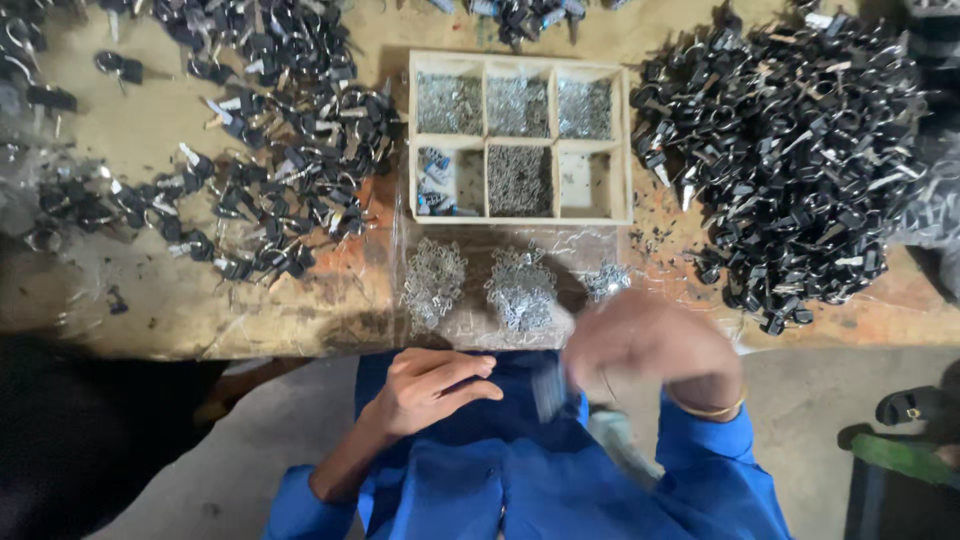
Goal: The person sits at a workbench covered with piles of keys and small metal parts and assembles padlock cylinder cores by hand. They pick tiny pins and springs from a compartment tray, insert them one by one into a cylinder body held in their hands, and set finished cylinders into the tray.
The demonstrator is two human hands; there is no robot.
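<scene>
Nearest me: blue long-sleeved work shirt (pixel 500 480), both hands low over the lap, just short of the counter edge.

L hand (pixel 435 390): fingers (pixel 468 368) loosely curled, pinched toward the thumb. Looks like it's steadying sth tiny against the shirt, but I can't tell what, too small.

R hand (pixel 650 345): motion-blurred, wrist w/ thin gold-coloured bangle (pixel 710 408). Fingers seem closed on a small dark blurred object (pixel 550 390) hanging below the hand toward the lap; can't tell what it is, possibly one of the black pieces. Grip itself not readable through the blur.

Next out, on the worn brown wooden counter (pixel 200 310): clear plastic sheet (pixel 480 325) at the near edge carrying three little heaps of small silvery metal bits (pixel 520 290). Prob. laid there so they stay together, close to both hands.

Behind: pale wooden six-compartment tray (pixel 520 137). Back row, all three hold silvery bits; front middle too; front left has mixed darker pieces; front right looks nearly bare. Sorting by type keeps lookalike parts apart, I'd judge.

R side: big heap of black-headed keys w/ metal rings (pixel 790 170), touching nothing in the tray. L side and far edge: looser spread of the same black keys (pixel 270 150). Two piles kept well apart either side of the tray.

Floor far R: dark sandal (pixel 910 405).
</scene>
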